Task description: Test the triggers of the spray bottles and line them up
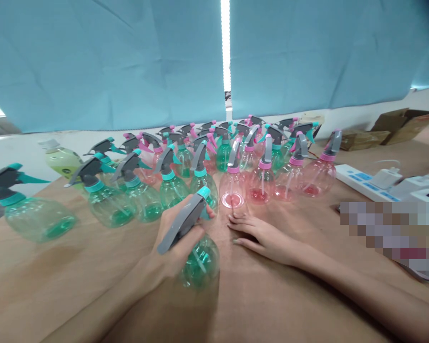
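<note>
My left hand [182,247] is wrapped round the neck of a green spray bottle [202,264], fingers closed below its grey head, near the middle of the table's close side. I cannot tell whether the bottle's base touches the surface. My right hand [260,233] rests to its right, fingers slightly parted, their tips just short of the pink bottles.

Across the room's far side hangs a wide blue curtain [128,62], creased, with a narrow strip of bright light [226,47] down a gap in it. The brown tabletop [264,295] spreads beneath everything, smooth and dull, with soft shadows under my arms. A white wall [7,152] shows below the curtain.

Upright spray bottles crowd the far half: in the front row, green bottles [110,205] stand on the left and pink bottles [232,190] on the right, both colours mixing behind. At the back right sits an open cardboard box [396,125]. Nearer on that side lies a white power strip [350,176] holding white plugs [386,177], beside a pixelated patch I cannot make out. At the left, behind the front row, a pale green bottle [62,159] has a white cap.
</note>
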The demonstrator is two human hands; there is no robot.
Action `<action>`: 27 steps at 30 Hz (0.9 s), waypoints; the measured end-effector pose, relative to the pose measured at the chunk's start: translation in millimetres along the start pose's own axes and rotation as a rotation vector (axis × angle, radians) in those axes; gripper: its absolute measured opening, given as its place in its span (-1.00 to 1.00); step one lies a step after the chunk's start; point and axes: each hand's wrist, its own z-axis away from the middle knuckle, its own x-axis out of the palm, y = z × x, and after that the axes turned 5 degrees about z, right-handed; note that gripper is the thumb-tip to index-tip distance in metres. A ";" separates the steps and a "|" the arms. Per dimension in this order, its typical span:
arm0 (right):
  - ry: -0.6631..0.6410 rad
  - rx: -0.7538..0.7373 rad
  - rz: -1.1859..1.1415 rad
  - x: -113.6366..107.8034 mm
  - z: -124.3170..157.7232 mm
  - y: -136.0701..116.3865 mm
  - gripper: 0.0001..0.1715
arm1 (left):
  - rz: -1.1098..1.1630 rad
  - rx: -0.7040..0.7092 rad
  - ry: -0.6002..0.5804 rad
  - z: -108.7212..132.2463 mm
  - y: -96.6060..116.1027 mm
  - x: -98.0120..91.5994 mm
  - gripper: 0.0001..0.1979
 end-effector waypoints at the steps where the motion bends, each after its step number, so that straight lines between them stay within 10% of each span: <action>1: 0.002 -0.001 -0.001 0.4 0.1 0.4 -0.51 | -0.002 0.000 -0.016 -1.3 1.5 -0.2 -0.79; 27: 0.019 0.000 0.007 1.2 -0.3 0.0 -0.53 | -0.096 -0.043 0.040 -2.3 13.4 5.4 -0.74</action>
